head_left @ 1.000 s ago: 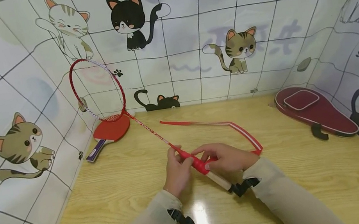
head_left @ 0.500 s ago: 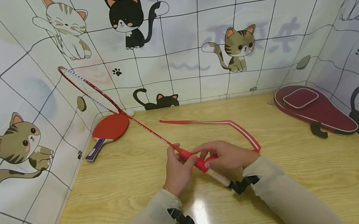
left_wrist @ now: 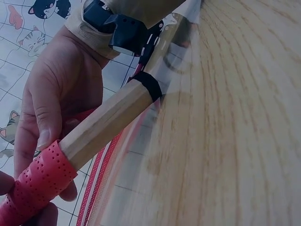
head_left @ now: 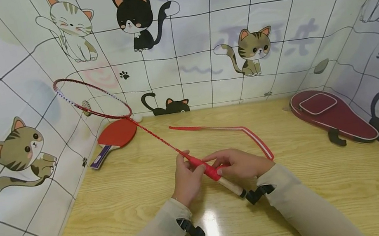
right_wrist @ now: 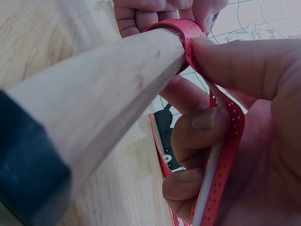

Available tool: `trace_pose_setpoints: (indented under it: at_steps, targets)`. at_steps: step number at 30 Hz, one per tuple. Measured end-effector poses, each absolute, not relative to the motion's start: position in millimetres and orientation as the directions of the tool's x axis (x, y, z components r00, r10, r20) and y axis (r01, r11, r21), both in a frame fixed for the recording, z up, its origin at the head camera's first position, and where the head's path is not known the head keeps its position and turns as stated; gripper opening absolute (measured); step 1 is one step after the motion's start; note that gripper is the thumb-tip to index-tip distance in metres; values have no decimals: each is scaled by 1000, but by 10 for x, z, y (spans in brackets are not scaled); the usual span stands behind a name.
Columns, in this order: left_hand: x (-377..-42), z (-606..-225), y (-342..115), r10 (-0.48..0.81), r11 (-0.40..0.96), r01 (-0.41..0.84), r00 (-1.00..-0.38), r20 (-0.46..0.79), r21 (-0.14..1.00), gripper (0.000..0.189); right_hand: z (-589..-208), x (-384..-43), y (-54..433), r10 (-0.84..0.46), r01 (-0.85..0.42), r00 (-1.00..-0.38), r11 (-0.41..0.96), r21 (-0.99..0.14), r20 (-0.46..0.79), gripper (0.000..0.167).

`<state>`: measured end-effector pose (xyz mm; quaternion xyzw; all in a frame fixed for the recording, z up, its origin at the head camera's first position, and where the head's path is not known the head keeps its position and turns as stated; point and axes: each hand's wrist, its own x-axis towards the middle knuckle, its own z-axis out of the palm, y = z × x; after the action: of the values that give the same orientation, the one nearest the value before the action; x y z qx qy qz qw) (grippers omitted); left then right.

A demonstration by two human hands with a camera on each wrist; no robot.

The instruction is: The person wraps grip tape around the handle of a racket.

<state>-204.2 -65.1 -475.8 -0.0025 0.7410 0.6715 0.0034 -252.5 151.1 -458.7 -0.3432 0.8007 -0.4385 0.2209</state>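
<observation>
A red badminton racket [head_left: 154,134] slants from the middle of the table up to the left, its head raised before the wall. My left hand [head_left: 187,180] holds it at the upper handle, thumb and fingers on the part wound in perforated red grip tape [left_wrist: 42,181]. Below the wrap the wooden handle [left_wrist: 108,120] is bare down to a black band at its end. My right hand [head_left: 244,164] pinches the tape with its thumb [right_wrist: 240,63] at the wrap's lower edge. The tape's loose length [right_wrist: 225,141] runs through the palm between curled fingers.
The tape's tail [head_left: 259,139] bends across the table behind the right hand, white backing showing. At the back left lies a red table tennis bat [head_left: 117,134] near a white ball [head_left: 137,118]. A dark red racket case [head_left: 332,117] lies at the right by the cat-print wall.
The racket has rolled about its shaft: its head went from facing the camera through nearly edge-on to a flatter tilt leaning left. The tape's tail has drawn in slightly; both hands stay at the handle.
</observation>
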Motion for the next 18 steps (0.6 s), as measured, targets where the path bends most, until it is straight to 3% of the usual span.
trace_pose_setpoints:
  at_steps: [18]
  targets:
    - [-2028, -4765, -666, 11, 137, -15, -1000, -16, 990, 78, -4615, -2526, 1506, -716, -359, -697, 393, -847, -37, 53]
